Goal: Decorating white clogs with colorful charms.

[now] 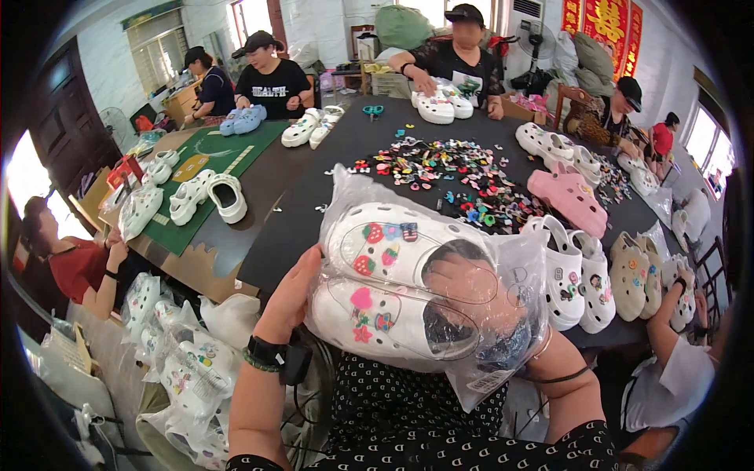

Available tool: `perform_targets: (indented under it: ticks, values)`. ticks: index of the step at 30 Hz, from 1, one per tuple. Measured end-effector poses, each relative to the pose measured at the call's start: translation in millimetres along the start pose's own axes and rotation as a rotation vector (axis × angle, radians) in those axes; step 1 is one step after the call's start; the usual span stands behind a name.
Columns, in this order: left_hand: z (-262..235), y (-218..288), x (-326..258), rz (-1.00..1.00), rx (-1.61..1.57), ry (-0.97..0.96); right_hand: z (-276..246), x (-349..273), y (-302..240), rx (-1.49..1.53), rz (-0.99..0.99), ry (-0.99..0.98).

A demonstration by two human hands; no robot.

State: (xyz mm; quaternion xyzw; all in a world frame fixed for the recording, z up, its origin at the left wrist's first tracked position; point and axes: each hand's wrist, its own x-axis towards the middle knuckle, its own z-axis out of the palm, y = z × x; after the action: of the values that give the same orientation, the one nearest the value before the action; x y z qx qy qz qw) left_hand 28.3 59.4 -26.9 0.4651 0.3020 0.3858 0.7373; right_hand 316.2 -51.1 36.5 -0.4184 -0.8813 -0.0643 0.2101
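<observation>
Left hand [295,290] holds bagged clogs [400,269] near table edge [261,275].

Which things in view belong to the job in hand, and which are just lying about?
In the job, at left hand and right hand: clear bag, charm-studded white clogs inside it.

Apparently just lying about: pink clog, beige clogs, standing fan, green sack.

The dark tabletop [292,218] carries a loose, many-coloured spread of small charms [440,165] — thickest toward its middle. A pink clog [569,201] lies at the spread's right side, with white clogs [577,279] and beige clogs [633,275] nearer the edge. On the left, a green mat [255,145] covers part of the surface — white shoes [188,198] rest on it.
</observation>
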Motion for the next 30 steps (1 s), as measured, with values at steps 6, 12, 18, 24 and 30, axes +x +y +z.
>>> perform_targets:
  ticks: [6, 12, 18, 24, 30]
  values:
    - [18.1, -0.7, 5.7, 0.258, 0.09, 0.307, -5.0, -26.4, -5.7, -0.054, 0.072, -0.01]
    - [-63.6, 33.5, 15.1, 0.484, 0.017, 0.618, -7.2, -52.4, -8.3, -0.004, 0.108, -0.025]
    - [-120.3, 55.1, -19.8, 0.684, 0.19, 0.968, 2.1, -61.1, 2.8, 0.088, 0.347, 0.062]
    - [-151.4, 69.3, -62.7, 0.776, 0.028, 1.151, 4.7, -31.9, 15.8, 0.049, 0.699, 0.186]
    - [-105.5, 61.4, -81.0, 0.891, 0.092, 1.196, 56.1, -2.3, 40.3, 0.03, 0.889, 0.134]
